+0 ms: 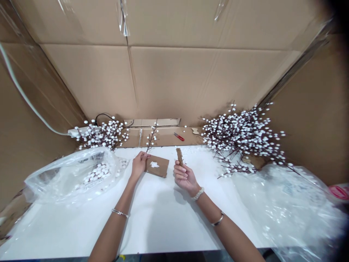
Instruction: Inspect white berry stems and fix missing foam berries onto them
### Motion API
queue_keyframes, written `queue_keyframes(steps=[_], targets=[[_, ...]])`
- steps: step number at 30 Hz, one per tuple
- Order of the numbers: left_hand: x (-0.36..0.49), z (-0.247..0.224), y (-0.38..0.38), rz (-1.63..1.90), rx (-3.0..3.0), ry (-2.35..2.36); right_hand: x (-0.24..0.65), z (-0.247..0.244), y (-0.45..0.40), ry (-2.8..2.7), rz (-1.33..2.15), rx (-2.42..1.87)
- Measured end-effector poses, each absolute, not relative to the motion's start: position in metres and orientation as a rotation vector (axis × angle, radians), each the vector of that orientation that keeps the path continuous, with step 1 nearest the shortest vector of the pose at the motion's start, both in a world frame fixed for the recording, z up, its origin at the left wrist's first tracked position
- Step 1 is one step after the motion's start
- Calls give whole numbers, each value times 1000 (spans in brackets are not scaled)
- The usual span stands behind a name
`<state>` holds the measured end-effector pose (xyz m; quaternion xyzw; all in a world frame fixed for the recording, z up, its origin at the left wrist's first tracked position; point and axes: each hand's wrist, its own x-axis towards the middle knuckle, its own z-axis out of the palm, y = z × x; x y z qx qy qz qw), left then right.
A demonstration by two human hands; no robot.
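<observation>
My left hand (pixel 139 164) is closed on the left edge of a square cardboard piece (pixel 162 168) low over the white table. A white patch (pixel 154 165), like glue or paste, sits in the middle of that piece. Just above the left fingertips rises a thin dark twig with white berries (pixel 151 137); whether the fingers touch its stem I cannot tell. My right hand (pixel 185 177) grips a narrow brown cardboard strip (pixel 179 156) that points upward, a short gap to the right of the square piece.
Red-handled snips (pixel 179 137) lie at the back beside a small pale card (pixel 195 131). Berry branches are heaped at right (pixel 237 133) and left (pixel 105 134). A clear bag of white berries (pixel 65 178) lies left, crumpled plastic (pixel 286 203) right. Cardboard walls (pixel 174 80) surround the table (pixel 163 218).
</observation>
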<state>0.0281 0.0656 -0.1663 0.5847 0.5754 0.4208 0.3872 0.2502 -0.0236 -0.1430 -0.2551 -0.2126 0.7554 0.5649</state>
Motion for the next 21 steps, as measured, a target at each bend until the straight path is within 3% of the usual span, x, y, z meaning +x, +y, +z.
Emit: queue_keyframes(steps=[5, 21], targets=[[28, -164, 64, 1065, 1497, 1455, 250, -136, -19, -514, 1767, -625], [28, -162, 63, 1041, 1510, 1465, 257, -85, 7, -800, 1280, -962]])
